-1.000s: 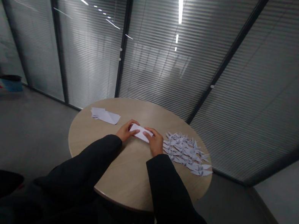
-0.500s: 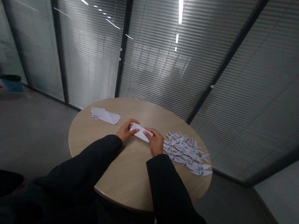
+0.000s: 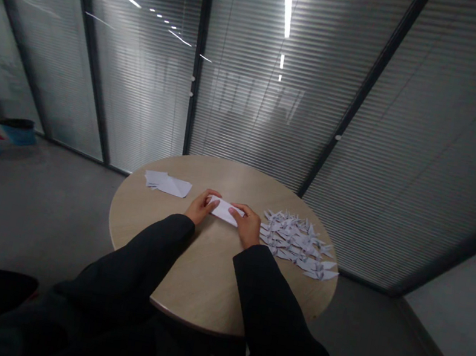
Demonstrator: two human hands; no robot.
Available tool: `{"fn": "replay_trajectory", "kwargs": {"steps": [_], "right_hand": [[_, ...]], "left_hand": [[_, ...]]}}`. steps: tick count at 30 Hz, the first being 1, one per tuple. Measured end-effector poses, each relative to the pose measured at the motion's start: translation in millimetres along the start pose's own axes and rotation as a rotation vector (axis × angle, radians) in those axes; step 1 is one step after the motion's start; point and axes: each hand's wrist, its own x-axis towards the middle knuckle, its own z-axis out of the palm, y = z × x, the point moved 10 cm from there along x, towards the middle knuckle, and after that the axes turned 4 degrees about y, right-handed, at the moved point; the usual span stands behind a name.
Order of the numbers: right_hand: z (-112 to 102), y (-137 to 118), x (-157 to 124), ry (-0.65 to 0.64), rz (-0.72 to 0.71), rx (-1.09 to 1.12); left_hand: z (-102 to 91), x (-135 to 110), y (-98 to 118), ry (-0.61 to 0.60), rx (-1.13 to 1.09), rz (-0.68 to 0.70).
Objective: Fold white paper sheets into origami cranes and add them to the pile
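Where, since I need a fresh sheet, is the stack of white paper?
In the head view, the stack of white paper lies on the left side of the round wooden table, beyond the left hand.

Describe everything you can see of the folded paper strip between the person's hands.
The folded white paper strip is a long, narrow shape of plain, matte-looking paper, with straight edges and a clean, pale surface. It lies at a slant, its left end farther away than its right, and is held at both ends by the left hand and right hand. It sits at the middle of the round wood-look table, though whether it touches the tabletop cannot be told. Its individual fold layers are too small to make out.
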Motion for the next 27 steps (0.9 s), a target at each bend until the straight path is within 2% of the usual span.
{"fn": "replay_trajectory", "kwargs": {"steps": [5, 17, 27], "right_hand": [[0, -1, 0, 0.010, 0.019, 0.021], [-3, -10, -3, 0.007, 0.014, -0.007], [-5, -10, -2, 0.026, -0.012, -0.041]], "left_hand": [[-3.5, 0, -3, 0.036, 0.002, -0.012], [-11.8, 2, 0, 0.085, 0.133, 0.089], [-7.6, 0, 6, 0.049, 0.136, 0.132]]}}
